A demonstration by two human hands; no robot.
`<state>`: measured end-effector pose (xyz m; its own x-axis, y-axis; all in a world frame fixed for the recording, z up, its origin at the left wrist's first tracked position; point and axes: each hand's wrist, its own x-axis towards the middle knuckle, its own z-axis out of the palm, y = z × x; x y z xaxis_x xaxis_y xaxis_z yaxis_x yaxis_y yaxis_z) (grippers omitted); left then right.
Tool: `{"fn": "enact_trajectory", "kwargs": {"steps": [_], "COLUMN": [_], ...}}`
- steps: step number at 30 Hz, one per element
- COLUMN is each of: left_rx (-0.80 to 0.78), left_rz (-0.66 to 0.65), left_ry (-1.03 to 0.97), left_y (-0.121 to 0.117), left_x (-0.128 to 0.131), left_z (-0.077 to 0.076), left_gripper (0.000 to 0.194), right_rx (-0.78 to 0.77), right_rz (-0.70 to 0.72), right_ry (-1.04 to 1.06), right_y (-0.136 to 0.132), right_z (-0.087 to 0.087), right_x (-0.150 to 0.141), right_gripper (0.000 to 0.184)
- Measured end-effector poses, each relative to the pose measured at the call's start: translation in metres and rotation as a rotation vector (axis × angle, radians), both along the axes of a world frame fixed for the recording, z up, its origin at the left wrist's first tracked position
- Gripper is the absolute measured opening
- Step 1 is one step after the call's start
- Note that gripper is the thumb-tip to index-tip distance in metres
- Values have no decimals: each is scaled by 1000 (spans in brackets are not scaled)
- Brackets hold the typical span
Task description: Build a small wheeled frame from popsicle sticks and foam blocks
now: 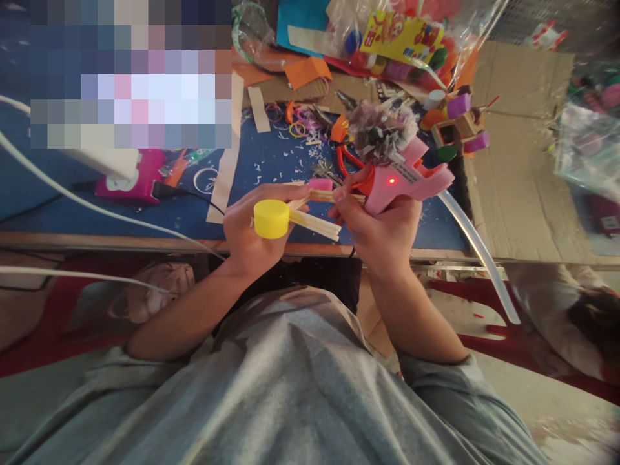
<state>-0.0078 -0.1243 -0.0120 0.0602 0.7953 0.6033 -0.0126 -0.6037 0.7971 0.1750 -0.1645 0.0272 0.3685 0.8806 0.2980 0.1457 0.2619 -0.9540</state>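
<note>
My right hand [382, 236] is wrapped round a pink hot glue gun [407, 177] with a lit red light. A clear glue stick [484, 265] sticks out of its back end. Several thin wooden sticks [317, 225], joined into a small frame, are gripped by my left hand [254, 239]. A yellow round cap [272, 218] sits at the near side of the frame, and a pink piece [320, 185] shows at its far side. The fingertips of my right hand reach the sticks too. The gun's nozzle is hidden around my fingers.
Behind the gun lie a grey tinsel-like clump [382, 129] and orange-handled pliers [341, 132]. A wooden model with coloured caps [458, 126] stands right of them, near a cardboard sheet [523, 161]. White cables [97, 200] cross the left side by a magenta power adapter [150, 174].
</note>
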Motion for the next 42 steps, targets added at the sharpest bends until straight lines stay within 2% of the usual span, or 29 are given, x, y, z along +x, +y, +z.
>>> {"fn": "enact_trajectory", "kwargs": {"steps": [9, 16, 23, 26, 32, 34, 42], "left_rx": [-21, 63, 208, 229, 231, 230, -21], "left_rz": [-11, 1, 51, 67, 115, 97, 44], "left_ry": [15, 39, 60, 61, 48, 45, 31], "left_y": [-1, 1, 3, 3, 5, 5, 0], "left_x": [-2, 0, 0, 0, 1, 0, -7], "left_z": [1, 3, -5, -8, -10, -10, -12], "left_gripper": [18, 22, 31, 34, 21, 22, 27], "right_rx": [-15, -50, -14, -22, -21, -18, -62], "right_rz": [18, 22, 30, 63, 78, 75, 66], "right_ry": [-17, -23, 17, -14, -42, -44, -36], "right_y": [0, -1, 0, -1, -1, -1, -2], "right_z": [-2, -2, -2, -1, 2, 3, 13], "right_x": [3, 3, 2, 4, 9, 11, 26], "right_gripper": [17, 18, 18, 25, 57, 64, 74]}}
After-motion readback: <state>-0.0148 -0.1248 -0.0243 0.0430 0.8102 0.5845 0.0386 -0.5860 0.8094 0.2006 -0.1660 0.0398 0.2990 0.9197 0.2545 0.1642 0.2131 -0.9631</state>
